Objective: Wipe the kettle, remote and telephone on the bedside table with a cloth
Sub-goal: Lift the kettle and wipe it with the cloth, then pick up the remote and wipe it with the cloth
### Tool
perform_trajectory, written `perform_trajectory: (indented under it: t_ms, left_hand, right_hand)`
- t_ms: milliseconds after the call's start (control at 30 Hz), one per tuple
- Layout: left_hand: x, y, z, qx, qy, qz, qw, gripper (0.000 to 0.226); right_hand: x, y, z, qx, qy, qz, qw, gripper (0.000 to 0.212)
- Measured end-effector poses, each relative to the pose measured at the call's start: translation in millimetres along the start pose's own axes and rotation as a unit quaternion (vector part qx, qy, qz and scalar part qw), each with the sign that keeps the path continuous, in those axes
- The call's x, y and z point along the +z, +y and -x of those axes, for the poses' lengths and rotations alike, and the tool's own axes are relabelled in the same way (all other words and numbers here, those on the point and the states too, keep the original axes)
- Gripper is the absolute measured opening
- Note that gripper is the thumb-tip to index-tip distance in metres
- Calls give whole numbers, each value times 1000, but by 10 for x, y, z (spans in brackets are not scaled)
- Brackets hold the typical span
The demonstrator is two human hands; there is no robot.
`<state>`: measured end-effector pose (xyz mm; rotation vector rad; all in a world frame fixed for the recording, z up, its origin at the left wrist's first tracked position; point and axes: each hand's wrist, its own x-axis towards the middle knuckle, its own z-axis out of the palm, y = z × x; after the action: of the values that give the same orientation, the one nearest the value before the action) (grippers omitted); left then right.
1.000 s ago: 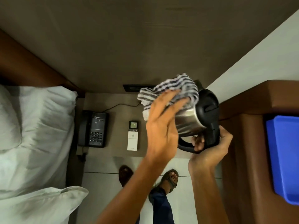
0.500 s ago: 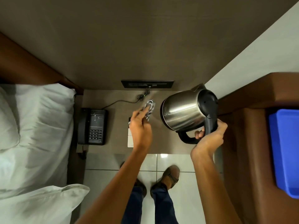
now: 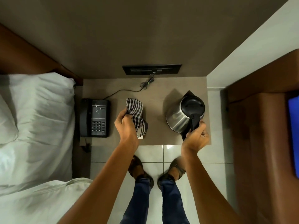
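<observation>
Legs and feet: blue trousers (image 3: 155, 202) and brown sandals (image 3: 175, 171) stand on the pale tiled floor (image 3: 210, 159) at the lower centre of the frame.
Bed: white sheets and pillow (image 3: 35, 113) fill the left side of the frame, just beside the desk.
Left hand (image 3: 127, 125): centre of the frame, over the near middle of the desk; its grip is curled closed around the cloth.
Cloth (image 3: 135, 110): black-and-white checked, bunched, running from the left hand toward the wall and hanging down past the palm.
Remote (image 3: 140, 137): only a small white corner shows under the cloth at the near edge of the desk; the rest is hidden.
Right hand (image 3: 196, 136): right of centre, at the near right corner of the desk; its grip is wrapped tight on the kettle's black handle.
Kettle (image 3: 179, 120): steel body with black lid, right part of the desk, spout toward the wall; whether its base touches the desk I cannot tell.
Telephone (image 3: 94, 118): black, with keypad and handset, on the left part of the desk, well apart from the kettle.
Desk (image 3: 158, 88): brown bedside top between the bed and a white wall.
Cord (image 3: 123, 92): runs from the telephone to the dark socket panel (image 3: 152, 69) on the wall, upper centre.
Blue tray (image 3: 293, 135): right edge of the frame, cut off.
</observation>
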<state>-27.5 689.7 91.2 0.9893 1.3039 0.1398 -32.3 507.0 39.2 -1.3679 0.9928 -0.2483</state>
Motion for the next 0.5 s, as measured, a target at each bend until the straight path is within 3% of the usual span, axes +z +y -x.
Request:
perform_trajectory:
  t_ms: [333,500]
  left_hand:
    - [-215,-234,-234,17,13,-5,1000,43]
    - [-263,-157,-249,93,-30,-91,991,44]
  right_hand:
    - [-104,440,0,-39,-8,25,999,38]
    - [-159,468,23,4,-38,33,999,37]
